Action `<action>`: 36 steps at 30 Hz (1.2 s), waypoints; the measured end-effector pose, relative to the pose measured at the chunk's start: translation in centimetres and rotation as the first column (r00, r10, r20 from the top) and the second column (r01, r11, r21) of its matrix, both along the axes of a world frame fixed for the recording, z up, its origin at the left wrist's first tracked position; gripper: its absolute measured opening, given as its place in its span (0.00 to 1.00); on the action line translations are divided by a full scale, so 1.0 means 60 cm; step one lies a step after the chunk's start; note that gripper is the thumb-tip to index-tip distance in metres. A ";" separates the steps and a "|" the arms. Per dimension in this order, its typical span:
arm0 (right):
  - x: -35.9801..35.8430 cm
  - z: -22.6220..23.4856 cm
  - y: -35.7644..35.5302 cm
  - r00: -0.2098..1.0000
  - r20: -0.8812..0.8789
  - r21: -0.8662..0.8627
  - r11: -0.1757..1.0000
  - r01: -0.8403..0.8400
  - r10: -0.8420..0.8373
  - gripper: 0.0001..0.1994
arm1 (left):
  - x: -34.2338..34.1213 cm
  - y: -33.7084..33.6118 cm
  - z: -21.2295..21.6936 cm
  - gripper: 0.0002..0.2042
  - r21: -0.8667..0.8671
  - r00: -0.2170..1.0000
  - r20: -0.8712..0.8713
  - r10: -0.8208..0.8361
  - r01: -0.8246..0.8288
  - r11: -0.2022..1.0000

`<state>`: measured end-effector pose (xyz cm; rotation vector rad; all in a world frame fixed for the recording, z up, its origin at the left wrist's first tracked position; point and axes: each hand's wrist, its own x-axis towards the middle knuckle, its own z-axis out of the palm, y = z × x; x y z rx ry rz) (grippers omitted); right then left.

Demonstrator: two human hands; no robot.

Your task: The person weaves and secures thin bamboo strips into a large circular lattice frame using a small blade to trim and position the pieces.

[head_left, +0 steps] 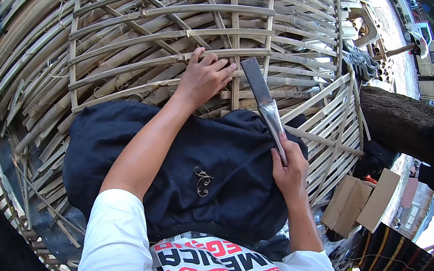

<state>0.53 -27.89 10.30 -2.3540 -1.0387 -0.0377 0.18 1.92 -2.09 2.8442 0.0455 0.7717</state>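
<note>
My left hand [205,78] grips the near part of a bamboo lattice [123,70], its fingers bent over the slats. This lattice is made of long thin slats crossed by upright and slanting ones. In my right hand [291,169] is a knife [258,81] with a broad, square-ended dark blade and a shiny metal handle. Its blade points away from me, close to the lattice's near right corner and a little right of my left hand. Black cloth [218,146] covers my lap, with a few thin curled shavings [202,181] on it.
Many split bamboo strips [25,91] lie piled beyond and left of the lattice. Another slatted bamboo panel [334,129] stands at my right, near a thick trunk [403,107]. An opened cardboard box [353,205] sits lower right. Farther right is a truck [417,32].
</note>
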 end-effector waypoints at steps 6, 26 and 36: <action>-0.002 0.004 0.011 1.000 -0.003 -0.110 0.994 -0.019 0.019 0.24 | -0.009 0.000 0.005 0.18 -0.060 1.000 -0.013 0.005 -0.006 0.998; -0.017 -0.004 0.015 0.998 0.058 -0.169 0.986 0.018 -0.008 0.22 | 0.000 -0.022 0.004 0.18 -0.122 0.993 0.001 0.115 -0.114 0.986; -0.020 -0.012 0.022 0.993 0.114 -0.216 0.976 0.035 -0.011 0.24 | 0.005 -0.023 0.003 0.19 -0.093 0.992 0.045 0.121 -0.117 0.989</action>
